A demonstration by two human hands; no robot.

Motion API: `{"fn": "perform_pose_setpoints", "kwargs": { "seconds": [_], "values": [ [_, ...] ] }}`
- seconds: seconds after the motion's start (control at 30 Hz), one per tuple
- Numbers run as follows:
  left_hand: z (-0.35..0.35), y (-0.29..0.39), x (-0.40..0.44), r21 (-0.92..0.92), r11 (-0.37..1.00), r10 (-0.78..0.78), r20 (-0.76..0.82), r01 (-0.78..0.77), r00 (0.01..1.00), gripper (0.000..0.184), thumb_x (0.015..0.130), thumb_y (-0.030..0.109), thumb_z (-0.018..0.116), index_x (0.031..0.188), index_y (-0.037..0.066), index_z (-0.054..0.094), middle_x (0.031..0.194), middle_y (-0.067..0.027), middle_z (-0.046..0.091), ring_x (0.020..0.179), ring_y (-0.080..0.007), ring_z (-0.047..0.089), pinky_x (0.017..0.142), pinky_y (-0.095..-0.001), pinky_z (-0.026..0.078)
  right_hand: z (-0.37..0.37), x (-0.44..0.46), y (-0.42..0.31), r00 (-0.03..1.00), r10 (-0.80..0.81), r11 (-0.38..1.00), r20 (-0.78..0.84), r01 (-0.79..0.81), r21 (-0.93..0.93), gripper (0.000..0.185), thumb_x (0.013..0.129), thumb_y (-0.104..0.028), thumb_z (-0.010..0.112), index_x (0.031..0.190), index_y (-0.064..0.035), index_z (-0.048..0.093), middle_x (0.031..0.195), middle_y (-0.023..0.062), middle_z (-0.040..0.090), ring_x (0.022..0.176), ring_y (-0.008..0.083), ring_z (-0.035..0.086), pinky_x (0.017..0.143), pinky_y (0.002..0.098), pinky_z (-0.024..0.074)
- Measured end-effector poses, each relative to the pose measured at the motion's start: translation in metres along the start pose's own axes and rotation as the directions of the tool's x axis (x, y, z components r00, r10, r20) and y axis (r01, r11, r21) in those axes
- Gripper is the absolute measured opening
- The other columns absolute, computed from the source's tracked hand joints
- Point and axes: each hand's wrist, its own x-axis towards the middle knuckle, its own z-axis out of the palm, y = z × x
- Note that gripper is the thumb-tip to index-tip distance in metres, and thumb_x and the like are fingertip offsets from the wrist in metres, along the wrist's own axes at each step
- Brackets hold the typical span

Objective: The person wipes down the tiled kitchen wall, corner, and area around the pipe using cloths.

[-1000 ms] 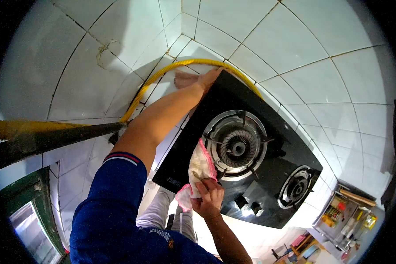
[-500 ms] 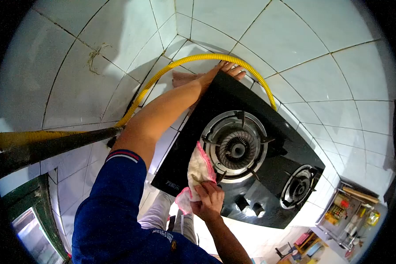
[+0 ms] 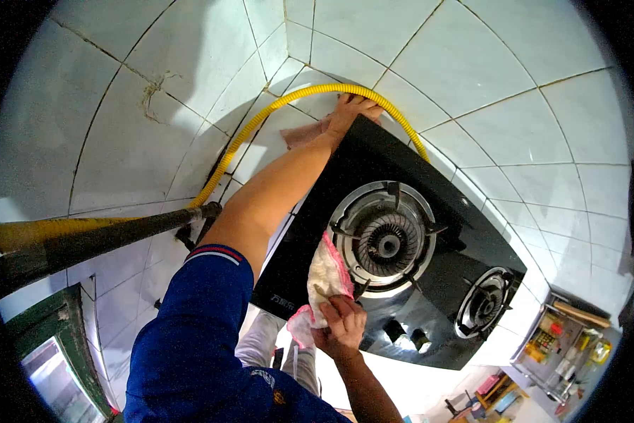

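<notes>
My right hand (image 3: 340, 326) is closed on a whitish cloth with a pink edge (image 3: 325, 280). The cloth hangs over the front left of the black glass gas stove (image 3: 429, 264), against the large burner (image 3: 388, 245). At the far corner of the stove, my left hand (image 3: 355, 111) bends over a pink cloth (image 3: 301, 135) on the white tiles. Its fingers appear to press down on that cloth, though they are partly hidden. A yellow corrugated hose (image 3: 274, 103) arches just behind the left hand.
White tiled walls (image 3: 465, 77) meet behind the stove. A dark pipe (image 3: 112, 236) juts in from the left. The small burner (image 3: 484, 303) and two knobs (image 3: 407, 337) are on the stove's right part. A metal rack with kitchen items (image 3: 560, 349) stands at lower right.
My left hand has shifted a little back and left at the stove's far corner, and the hose beside it has moved too. My right hand keeps its hold on the whitish cloth.
</notes>
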Motion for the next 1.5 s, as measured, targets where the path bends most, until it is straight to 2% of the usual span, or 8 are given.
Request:
{"fn": "perform_pose_setpoints", "kwargs": {
  "seconds": [0.07, 0.2, 0.37, 0.47, 0.57, 0.83, 1.03, 1.5],
  "values": [
    [-0.002, 0.001, 0.000, -0.045, 0.997, -0.060, 0.150, 0.067, 0.987, 0.047, 0.091, 0.033, 0.059, 0.135, 0.015, 0.058, 0.137, -0.0128, 0.058, 0.134, -0.0343, 0.048, 0.109, -0.0551, 0.033, 0.000, -0.002, -0.001, 1.000, 0.006, 0.999, -0.004, -0.006, -0.037, 0.060, 0.069, -0.027, 0.079, 0.125, -0.0170, 0.062, 0.126, 0.0088, 0.060, 0.114, 0.0308, 0.058, 0.095, 0.0483, 0.0425],
    [0.015, -0.016, -0.026, 0.160, 0.987, -0.014, 0.105, -0.003, 0.994, 0.044, 0.093, 0.032, 0.057, 0.134, 0.017, 0.059, 0.140, -0.0140, 0.057, 0.136, -0.0353, 0.046, 0.113, -0.0557, 0.030, 0.000, -0.003, 0.001, 1.000, 0.012, 1.000, 0.017, -0.012, -0.023, 0.060, 0.070, -0.028, 0.078, 0.126, -0.0162, 0.062, 0.126, 0.0092, 0.060, 0.114, 0.0315, 0.058, 0.096, 0.0486, 0.0420],
    [-0.038, -0.007, -0.026, 0.143, 0.908, -0.418, 0.211, 0.395, 0.884, 0.051, 0.099, 0.031, 0.047, 0.146, 0.011, 0.045, 0.162, -0.0130, 0.032, 0.149, -0.0337, 0.030, 0.117, -0.0599, 0.023, -0.001, -0.002, -0.001, 1.000, 0.010, 1.000, 0.003, -0.010, -0.021, 0.058, 0.073, -0.030, 0.076, 0.127, -0.0154, 0.061, 0.125, 0.0098, 0.060, 0.114, 0.0329, 0.058, 0.097, 0.0491, 0.0414],
    [-0.036, -0.018, -0.026, 0.186, 0.878, -0.440, -0.047, 0.440, 0.897, 0.044, 0.095, 0.029, 0.054, 0.133, 0.006, 0.054, 0.140, -0.0178, 0.053, 0.130, -0.0381, 0.050, 0.106, -0.0590, 0.040, -0.002, 0.001, -0.002, 1.000, 0.010, 1.000, 0.006, -0.010, -0.028, 0.057, 0.073, -0.028, 0.075, 0.127, -0.0156, 0.061, 0.124, 0.0100, 0.060, 0.113, 0.0330, 0.058, 0.096, 0.0491, 0.0415],
    [-0.041, -0.051, -0.036, 0.099, 0.819, -0.568, -0.005, 0.566, 0.823, 0.050, 0.093, 0.033, 0.060, 0.135, 0.007, 0.052, 0.141, -0.0187, 0.049, 0.130, -0.0403, 0.048, 0.103, -0.0634, 0.039, -0.001, 0.000, -0.002, 1.000, 0.009, 1.000, -0.004, -0.009, -0.020, 0.057, 0.072, -0.027, 0.075, 0.127, -0.0155, 0.060, 0.123, 0.0100, 0.061, 0.112, 0.0329, 0.058, 0.096, 0.0492, 0.0418],
    [-0.046, -0.063, -0.045, 0.259, 0.794, -0.539, -0.119, 0.550, 0.834, 0.059, 0.092, 0.035, 0.063, 0.140, 0.005, 0.046, 0.142, -0.0210, 0.046, 0.130, -0.0438, 0.045, 0.103, -0.0631, 0.038, -0.005, 0.005, -0.004, 1.000, 0.000, 1.000, -0.014, 0.000, -0.003, 0.055, 0.070, -0.020, 0.074, 0.123, -0.0140, 0.062, 0.121, 0.0104, 0.061, 0.111, 0.0334, 0.059, 0.095, 0.0484, 0.0430],
    [-0.034, -0.062, -0.070, 0.348, 0.832, -0.388, -0.191, 0.432, 0.902, 0.050, 0.091, 0.030, 0.059, 0.130, 0.001, 0.050, 0.124, -0.0202, 0.054, 0.121, -0.0405, 0.051, 0.100, -0.0539, 0.043, -0.004, 0.005, -0.006, 1.000, -0.013, 1.000, -0.025, 0.013, 0.003, 0.054, 0.068, -0.015, 0.072, 0.120, -0.0126, 0.063, 0.120, 0.0122, 0.061, 0.110, 0.0344, 0.059, 0.095, 0.0479, 0.0437],
    [-0.049, -0.056, -0.070, 0.358, 0.803, -0.468, -0.116, 0.477, 0.876, 0.049, 0.095, 0.028, 0.055, 0.136, 0.002, 0.049, 0.132, -0.0197, 0.051, 0.125, -0.0394, 0.049, 0.103, -0.0564, 0.040, -0.006, 0.007, -0.006, 1.000, 0.008, 1.000, -0.009, -0.008, -0.020, 0.050, 0.071, -0.017, 0.072, 0.121, -0.0131, 0.064, 0.121, 0.0115, 0.061, 0.109, 0.0345, 0.059, 0.094, 0.0474, 0.0429]
  ]
}}
